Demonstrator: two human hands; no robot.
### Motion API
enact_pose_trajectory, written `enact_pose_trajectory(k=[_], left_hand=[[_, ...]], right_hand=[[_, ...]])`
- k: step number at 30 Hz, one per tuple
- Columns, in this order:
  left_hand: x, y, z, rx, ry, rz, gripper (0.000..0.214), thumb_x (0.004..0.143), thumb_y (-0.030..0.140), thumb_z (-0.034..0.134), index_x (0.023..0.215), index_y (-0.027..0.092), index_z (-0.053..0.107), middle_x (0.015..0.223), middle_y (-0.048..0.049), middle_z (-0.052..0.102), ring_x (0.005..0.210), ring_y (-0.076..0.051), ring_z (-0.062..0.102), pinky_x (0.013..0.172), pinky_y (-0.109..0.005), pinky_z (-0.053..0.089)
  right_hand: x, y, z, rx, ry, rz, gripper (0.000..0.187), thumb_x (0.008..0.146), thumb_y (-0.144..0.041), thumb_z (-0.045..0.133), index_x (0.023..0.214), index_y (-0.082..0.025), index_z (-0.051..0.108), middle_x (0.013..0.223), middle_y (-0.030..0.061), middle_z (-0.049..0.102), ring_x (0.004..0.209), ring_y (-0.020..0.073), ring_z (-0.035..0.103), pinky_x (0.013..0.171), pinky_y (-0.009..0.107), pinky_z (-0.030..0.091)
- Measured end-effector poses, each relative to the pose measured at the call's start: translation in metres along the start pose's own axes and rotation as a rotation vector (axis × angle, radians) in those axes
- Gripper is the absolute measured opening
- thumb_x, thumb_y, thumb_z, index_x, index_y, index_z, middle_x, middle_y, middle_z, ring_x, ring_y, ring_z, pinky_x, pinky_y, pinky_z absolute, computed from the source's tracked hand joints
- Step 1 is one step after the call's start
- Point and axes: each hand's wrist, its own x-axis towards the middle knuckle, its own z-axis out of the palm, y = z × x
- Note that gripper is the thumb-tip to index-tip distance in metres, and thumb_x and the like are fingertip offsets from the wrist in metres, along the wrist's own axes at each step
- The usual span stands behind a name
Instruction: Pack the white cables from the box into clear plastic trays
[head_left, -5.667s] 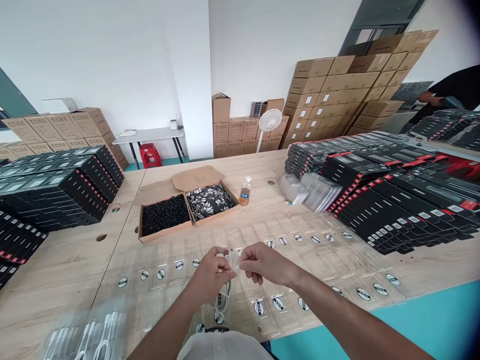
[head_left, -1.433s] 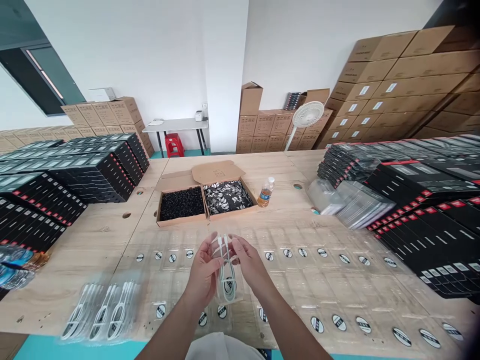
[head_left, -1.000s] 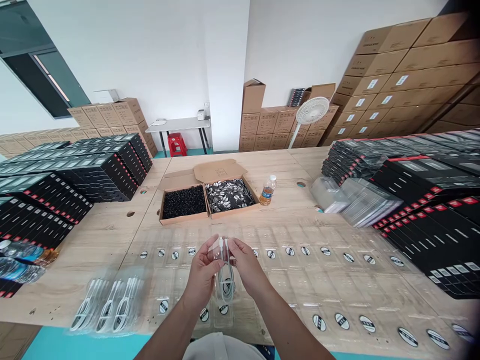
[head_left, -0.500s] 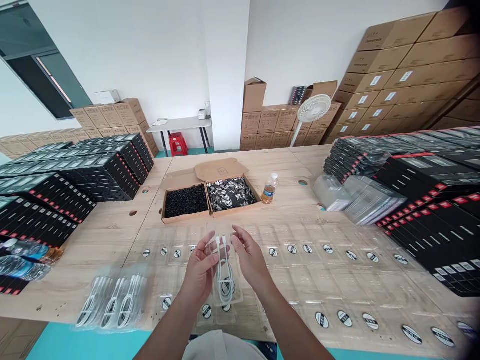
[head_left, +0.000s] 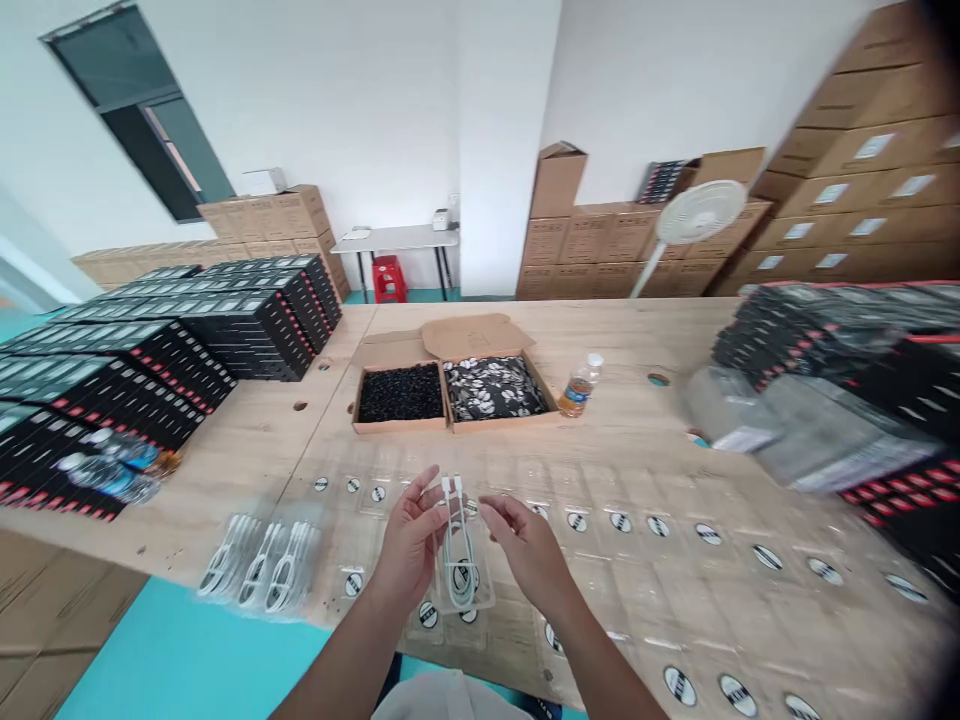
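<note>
A coiled white cable (head_left: pixel 459 560) stands in a clear plastic blister tray (head_left: pixel 484 590), its two connectors pointing up. My left hand (head_left: pixel 409 548) curls against the tray's left side beside the connectors and appears to grip it. My right hand (head_left: pixel 525 545) is open, a little to the right, with its fingers close to the tray but not touching it. Round black-and-white labels (head_left: pixel 576 521) sit on clear trays spread over the wooden table (head_left: pixel 225 480). To the left lie several packed cables (head_left: pixel 259 565) in clear trays.
Beyond my hands is an open cardboard box (head_left: pixel 397 425) of black granules and floral fabric, with a plastic bottle (head_left: pixel 579 385) beside it. Stacks of black boxes (head_left: pixel 225 335) stand at left, and more black boxes (head_left: pixel 900 370) and clear bags (head_left: pixel 795 430) at right.
The whole scene has shifted right in the view and tilted. My right hand has moved slightly rightward and down, and the cable and tray remain by my left hand.
</note>
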Motion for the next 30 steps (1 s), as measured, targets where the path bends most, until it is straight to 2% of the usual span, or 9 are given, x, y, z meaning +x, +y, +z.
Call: enact_pose_trajectory(k=[2,6,10,13,17,21,24,27,30], left_hand=[[-0.003,0.002,-0.009,-0.002,0.031,0.007,0.059,0.065,0.015,0.078,0.119,0.02,0.055,0.099,-0.0066,0.07,0.093,-0.023,0.068,0.08,-0.032,0.049],[-0.02,0.007,-0.034,-0.013,0.158,0.057,0.058,0.065,0.016,0.079,0.118,0.019,0.055,0.104,-0.0093,0.069,0.089,-0.022,0.068,0.079,-0.034,0.049],[-0.049,0.012,-0.067,-0.041,0.296,0.122,0.061,0.066,0.015,0.078,0.121,0.02,0.053,0.102,-0.0092,0.069,0.093,-0.024,0.068,0.081,-0.035,0.049],[-0.066,0.021,-0.097,-0.033,0.359,0.128,0.063,0.066,0.016,0.078,0.123,0.019,0.051,0.1,-0.0096,0.07,0.095,-0.025,0.068,0.083,-0.036,0.048],[-0.076,0.052,-0.15,-0.025,0.345,0.161,0.067,0.065,0.021,0.079,0.126,0.021,0.05,0.106,-0.0107,0.068,0.1,-0.026,0.066,0.089,-0.038,0.047],[-0.088,0.096,-0.209,0.177,0.392,0.242,0.07,0.067,0.023,0.078,0.13,0.027,0.048,0.126,-0.0124,0.058,0.109,-0.027,0.061,0.09,-0.039,0.047],[-0.098,0.126,-0.249,0.314,0.416,0.291,0.065,0.065,0.019,0.077,0.125,0.028,0.055,0.124,-0.0113,0.058,0.106,-0.026,0.061,0.085,-0.038,0.049],[-0.098,0.151,-0.287,0.373,0.465,0.304,0.051,0.066,0.017,0.073,0.115,0.024,0.062,0.122,-0.0111,0.06,0.104,-0.025,0.061,0.082,-0.036,0.051],[-0.085,0.166,-0.326,0.546,0.566,0.324,0.048,0.069,0.017,0.067,0.116,0.021,0.061,0.123,-0.0122,0.061,0.108,-0.025,0.06,0.086,-0.035,0.05]], right_hand=[[-0.004,0.003,0.003,-0.015,-0.153,0.064,0.032,0.08,-0.049,0.058,0.09,-0.02,0.071,0.082,0.0068,0.069,0.073,0.0223,0.06,0.063,0.033,0.048],[-0.011,0.015,0.027,0.051,-0.408,0.167,0.03,0.077,-0.047,0.059,0.086,-0.02,0.068,0.067,0.0023,0.064,0.055,0.017,0.055,0.053,0.03,0.045],[-0.02,0.025,0.067,-0.013,-0.625,0.165,0.026,0.082,-0.042,0.054,0.069,-0.02,0.06,0.057,-0.001,0.06,0.05,0.0148,0.057,0.052,0.026,0.043],[-0.027,0.021,0.104,-0.12,-0.714,0.142,0.025,0.081,-0.035,0.049,0.06,-0.021,0.052,0.051,-0.0029,0.055,0.043,0.0133,0.055,0.045,0.023,0.036],[-0.033,0.008,0.164,-0.292,-0.68,0.033,0.022,0.077,-0.024,0.047,0.055,-0.021,0.046,0.046,-0.0031,0.053,0.039,0.0116,0.048,0.043,0.023,0.027],[-0.034,-0.003,0.238,-0.445,-0.467,-0.073,0.021,0.074,-0.02,0.047,0.052,-0.021,0.045,0.048,-0.0012,0.054,0.046,0.0128,0.047,0.048,0.025,0.024],[-0.033,-0.012,0.29,-0.512,-0.364,-0.106,0.021,0.074,-0.02,0.049,0.053,-0.021,0.045,0.05,-0.0005,0.052,0.05,0.0133,0.046,0.05,0.026,0.022],[-0.035,-0.022,0.325,-0.484,-0.417,-0.139,0.026,0.081,-0.029,0.049,0.057,-0.021,0.046,0.052,-0.0011,0.05,0.05,0.0127,0.043,0.05,0.026,0.02],[-0.037,-0.025,0.339,-0.434,-0.518,-0.146,0.033,0.087,-0.04,0.044,0.06,-0.021,0.046,0.053,-0.0029,0.045,0.05,0.0119,0.04,0.049,0.025,0.02]])
